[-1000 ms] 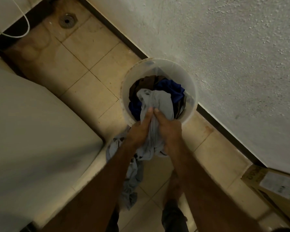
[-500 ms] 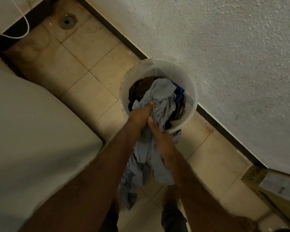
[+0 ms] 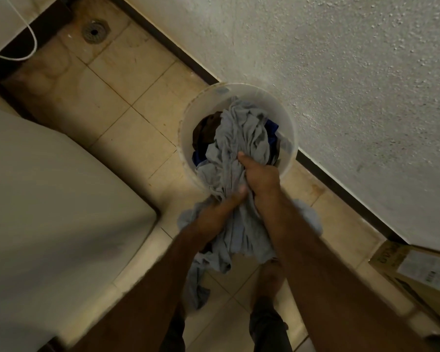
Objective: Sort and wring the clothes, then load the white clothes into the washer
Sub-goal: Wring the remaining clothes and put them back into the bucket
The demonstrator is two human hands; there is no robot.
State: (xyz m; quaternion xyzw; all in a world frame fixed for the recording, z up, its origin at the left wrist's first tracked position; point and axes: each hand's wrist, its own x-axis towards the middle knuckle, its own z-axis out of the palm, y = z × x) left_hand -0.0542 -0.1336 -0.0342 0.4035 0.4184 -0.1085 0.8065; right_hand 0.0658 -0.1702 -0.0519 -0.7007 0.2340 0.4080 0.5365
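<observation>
Grey garment [image 3: 239, 153] lies half in the white bucket [image 3: 288, 118], half out. Its long axis runs from the bucket's far side over the near rim twd the person, w/ the tail hanging down by the legs. Under it in the bucket: dark brown cloth [image 3: 206, 128] at left, blue cloth [image 3: 272, 128] at right. Both hands are clamped on the garment and touching: right hand [image 3: 261, 174] at the near rim, left hand [image 3: 219, 212] just behind, blurred. Bucket stands against the textured wall [image 3: 341, 72]. Washer [image 3: 48, 199] at left, floor drain [image 3: 94, 31] in the far corner, cardboard box [image 3: 417, 270] at right by the wall.
</observation>
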